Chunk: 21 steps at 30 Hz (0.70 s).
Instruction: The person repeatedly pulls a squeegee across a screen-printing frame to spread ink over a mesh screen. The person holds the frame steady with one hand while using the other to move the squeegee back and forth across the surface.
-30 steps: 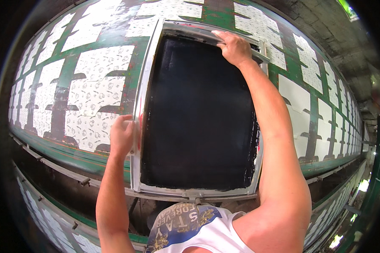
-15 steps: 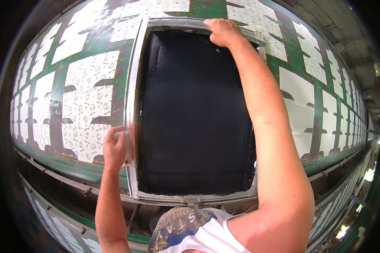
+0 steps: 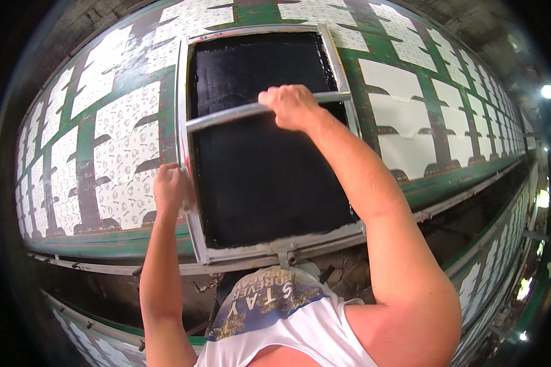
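A silver-edged printing screen [image 3: 182,104] lies before me, its inner surface [image 3: 269,183] covered in black. Across it runs a metal squeegee bar [image 3: 226,116], slightly slanted, with its right end near the right rail. My right hand [image 3: 291,107] is closed over the bar right of its middle, knuckles up. At the screen's left rail, my left hand [image 3: 168,189] has its fingers curled against the edge; a blurred, see-through patch beside it hides the exact hold. The squeegee's lower edge is hidden from above.
A long green table [image 3: 119,235] carries rows of white fabric pieces; those at left [image 3: 125,122] bear small printed figures, those at right [image 3: 404,116] look plain white. A metal rail [image 3: 104,264] runs along the near edge. Another table with pieces [image 3: 86,339] shows lower left.
My right hand has drawn the squeegee from the screen's far end toward me, to above its middle. My left hand stays at the left rail. The view has shifted slightly.
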Each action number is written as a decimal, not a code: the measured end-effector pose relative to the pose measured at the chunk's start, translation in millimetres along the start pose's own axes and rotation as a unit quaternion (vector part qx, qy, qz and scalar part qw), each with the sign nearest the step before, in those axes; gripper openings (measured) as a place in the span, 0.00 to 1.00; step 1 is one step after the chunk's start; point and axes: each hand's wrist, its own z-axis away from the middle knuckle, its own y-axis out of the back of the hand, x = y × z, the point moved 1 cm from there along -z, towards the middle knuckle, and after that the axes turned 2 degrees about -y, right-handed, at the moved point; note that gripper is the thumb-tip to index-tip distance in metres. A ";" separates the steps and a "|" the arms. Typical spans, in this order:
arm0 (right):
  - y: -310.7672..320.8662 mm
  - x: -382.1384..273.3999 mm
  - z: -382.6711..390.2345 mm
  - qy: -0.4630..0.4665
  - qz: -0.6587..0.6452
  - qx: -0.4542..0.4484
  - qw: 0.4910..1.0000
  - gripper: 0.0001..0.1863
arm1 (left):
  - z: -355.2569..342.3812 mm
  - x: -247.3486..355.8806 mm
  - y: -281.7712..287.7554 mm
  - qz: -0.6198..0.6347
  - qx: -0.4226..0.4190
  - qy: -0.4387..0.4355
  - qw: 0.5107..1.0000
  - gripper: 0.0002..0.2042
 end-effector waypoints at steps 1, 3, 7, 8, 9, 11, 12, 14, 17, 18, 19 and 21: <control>1.0 -14.0 20.0 -0.002 -0.006 0.002 1.000 0.17 | -0.6 -1.9 -0.5 0.006 -0.005 0.006 1.000 0.13; 0.9 -42.9 60.4 -0.005 -0.009 0.006 1.000 0.15 | -2.5 -6.3 -2.1 0.013 -0.001 -0.009 1.000 0.13; 1.2 -96.1 133.4 -0.019 -0.009 0.004 1.000 0.16 | -4.3 -15.0 -4.2 0.055 -0.011 -0.004 0.998 0.14; 2.0 -109.4 150.7 -0.024 -0.006 0.011 1.000 0.17 | -3.3 -15.5 -4.5 0.041 -0.003 -0.026 0.999 0.15; 2.2 -122.4 167.2 -0.027 -0.008 0.010 1.000 0.17 | -2.8 -15.4 -4.8 0.028 0.011 -0.051 0.998 0.15; 1.2 -146.3 197.1 -0.035 -0.011 0.013 0.999 0.16 | -2.7 -14.8 -5.2 0.020 0.022 -0.070 0.997 0.15; -0.3 -157.2 212.0 -0.045 -0.012 0.009 0.999 0.16 | -3.1 -14.2 -6.1 0.024 0.018 -0.065 0.997 0.16; -2.8 -176.8 238.1 -0.050 -0.013 0.025 0.998 0.17 | -3.0 -14.9 -5.6 0.021 0.019 -0.069 0.997 0.16; -6.2 -198.0 263.0 -0.055 -0.010 0.042 0.998 0.16 | -7.3 -17.3 -6.7 0.008 0.035 -0.084 0.996 0.17; -7.0 -201.7 269.3 -0.049 -0.011 0.044 0.998 0.17 | -7.5 -20.6 -7.4 0.008 0.031 -0.079 0.996 0.17; -8.4 -204.3 274.6 -0.042 -0.004 0.041 0.998 0.19 | -8.2 -23.4 -10.1 0.005 0.036 -0.088 0.995 0.17; -12.3 -209.7 286.5 -0.034 0.001 0.024 0.999 0.24 | -13.4 -31.0 -14.4 0.006 0.038 -0.106 0.994 0.18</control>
